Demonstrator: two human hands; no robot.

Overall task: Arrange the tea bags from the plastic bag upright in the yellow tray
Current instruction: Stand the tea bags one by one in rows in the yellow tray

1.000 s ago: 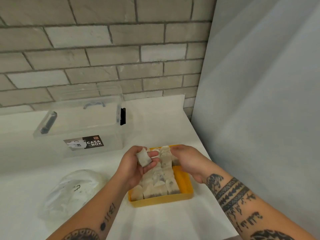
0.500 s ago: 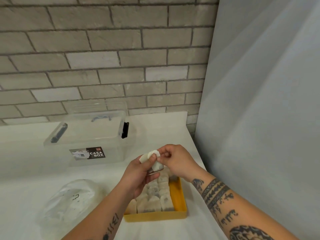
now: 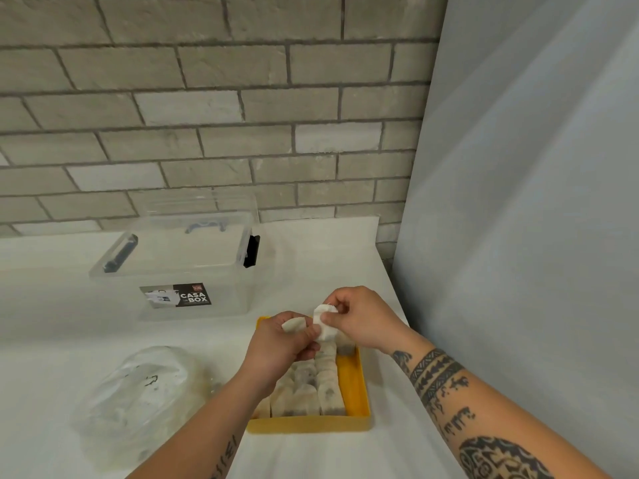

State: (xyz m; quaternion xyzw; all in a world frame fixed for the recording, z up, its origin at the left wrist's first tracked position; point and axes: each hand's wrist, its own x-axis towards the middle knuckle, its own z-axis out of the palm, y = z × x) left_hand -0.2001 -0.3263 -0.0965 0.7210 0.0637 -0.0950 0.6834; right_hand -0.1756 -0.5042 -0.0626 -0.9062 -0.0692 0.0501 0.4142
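Right hand (image 3: 359, 319) pinches a tea bag (image 3: 325, 327); left hand (image 3: 280, 344) grips another, above the yellow tray (image 3: 311, 425).
Careless insertion could topple the packed rows (image 3: 326, 385).

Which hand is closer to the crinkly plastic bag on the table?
The left hand. It is over the yellow tray's left side, to the right of the plastic bag. The right hand is farther right, over the tray's far end, pinching a tea bag.

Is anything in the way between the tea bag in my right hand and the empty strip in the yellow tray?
Nothing visible: the tea bag, pinched by the right hand, hangs above the yellow tray's bare right strip.
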